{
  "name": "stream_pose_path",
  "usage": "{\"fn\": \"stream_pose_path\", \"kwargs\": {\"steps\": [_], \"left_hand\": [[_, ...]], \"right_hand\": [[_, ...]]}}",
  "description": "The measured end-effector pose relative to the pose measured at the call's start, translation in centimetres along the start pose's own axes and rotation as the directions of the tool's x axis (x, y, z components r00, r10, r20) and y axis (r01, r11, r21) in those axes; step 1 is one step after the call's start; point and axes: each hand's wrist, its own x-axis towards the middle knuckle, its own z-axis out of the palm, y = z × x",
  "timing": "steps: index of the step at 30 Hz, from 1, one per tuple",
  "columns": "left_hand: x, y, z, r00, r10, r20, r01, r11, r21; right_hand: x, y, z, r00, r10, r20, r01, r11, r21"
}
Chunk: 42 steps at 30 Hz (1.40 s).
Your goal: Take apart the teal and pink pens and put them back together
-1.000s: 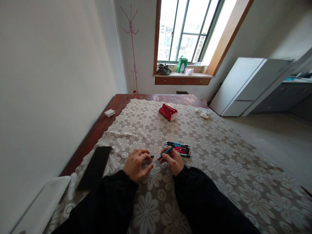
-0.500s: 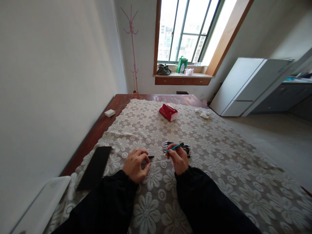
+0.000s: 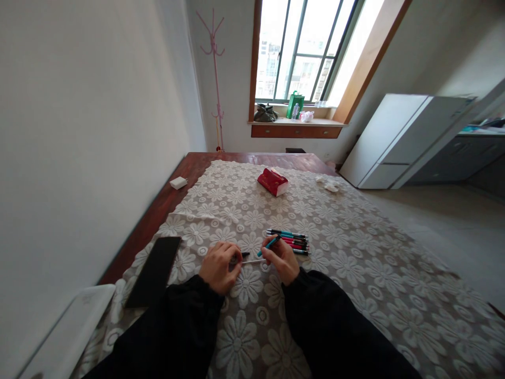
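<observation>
My right hand (image 3: pixel 281 260) is closed on a teal pen (image 3: pixel 269 245) with a dark end, held at a slant above the cloth. Just beyond that hand lies a row of several pens (image 3: pixel 292 235), in teal, red and black. Thumb and fingers of my left hand (image 3: pixel 221 266) curl together in a ring. From its fingertips a thin white strand (image 3: pixel 252 261) runs toward the right hand; whether it is a cord or a stiff rod cannot be made out. A black pen-like tip (image 3: pixel 245 255) pokes out beside the left fingers, its other part hidden.
A flowered cloth (image 3: pixel 236 342) covers the table. Left of my hands lies a dark flat slab (image 3: pixel 154 271), with a white object (image 3: pixel 71 331) nearer me. Farther off are a red tissue pack (image 3: pixel 272 181), a white charger (image 3: pixel 178 182) and crumpled white tissue (image 3: pixel 330 186).
My right hand has moved left and slightly toward me with the teal pen, uncovering more of the pen row. The visible white strand is shorter. My left hand has barely moved.
</observation>
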Motion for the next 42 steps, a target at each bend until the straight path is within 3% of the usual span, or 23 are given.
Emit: {"fn": "stream_pose_path", "kwargs": {"steps": [6, 11, 16, 21, 23, 29, 34, 38, 42], "left_hand": [[0.0, 0.0, -0.1, 1.000, -0.013, -0.010, 0.013, 1.000, 0.000], [0.0, -0.1, -0.1, 1.000, -0.028, -0.007, 0.028, 0.999, -0.016], [0.0, -0.2, -0.1, 1.000, -0.021, -0.011, 0.021, 0.999, -0.028], [-0.1, -0.2, -0.1, 1.000, -0.013, -0.022, 0.012, 1.000, -0.029], [-0.1, -0.2, 0.0, 1.000, -0.005, -0.014, 0.005, 1.000, -0.028], [0.0, -0.5, 0.2, 1.000, 0.011, -0.009, -0.011, 1.000, -0.021], [0.0, -0.7, 0.4, 1.000, 0.019, -0.009, -0.019, 1.000, -0.016], [-0.1, -0.5, 0.3, 0.999, 0.044, -0.026, -0.044, 0.999, -0.026], [-0.1, -0.2, 0.1, 0.988, 0.153, -0.029, -0.155, 0.987, -0.053]], "right_hand": [[-0.4, -0.3, 0.2, 0.965, 0.014, 0.260, 0.026, 0.988, -0.152], [-0.8, -1.2, -0.1, 0.891, -0.047, 0.452, 0.230, 0.905, -0.359], [-0.8, -0.9, -0.8, 0.816, -0.199, 0.543, 0.531, 0.630, -0.567], [-0.4, -1.0, -1.4, 0.707, -0.197, 0.679, 0.689, 0.407, -0.600], [-0.1, -1.1, -1.9, 0.715, -0.216, 0.665, 0.692, 0.357, -0.628], [1.3, -1.0, -4.3, 0.830, -0.294, 0.473, 0.545, 0.251, -0.800], [1.8, -0.5, -5.1, 0.840, -0.209, 0.500, 0.537, 0.191, -0.822], [1.8, -0.4, -4.9, 0.855, -0.195, 0.480, 0.514, 0.197, -0.835], [1.7, -0.8, -4.4, 0.858, -0.245, 0.451, 0.507, 0.266, -0.820]]}}
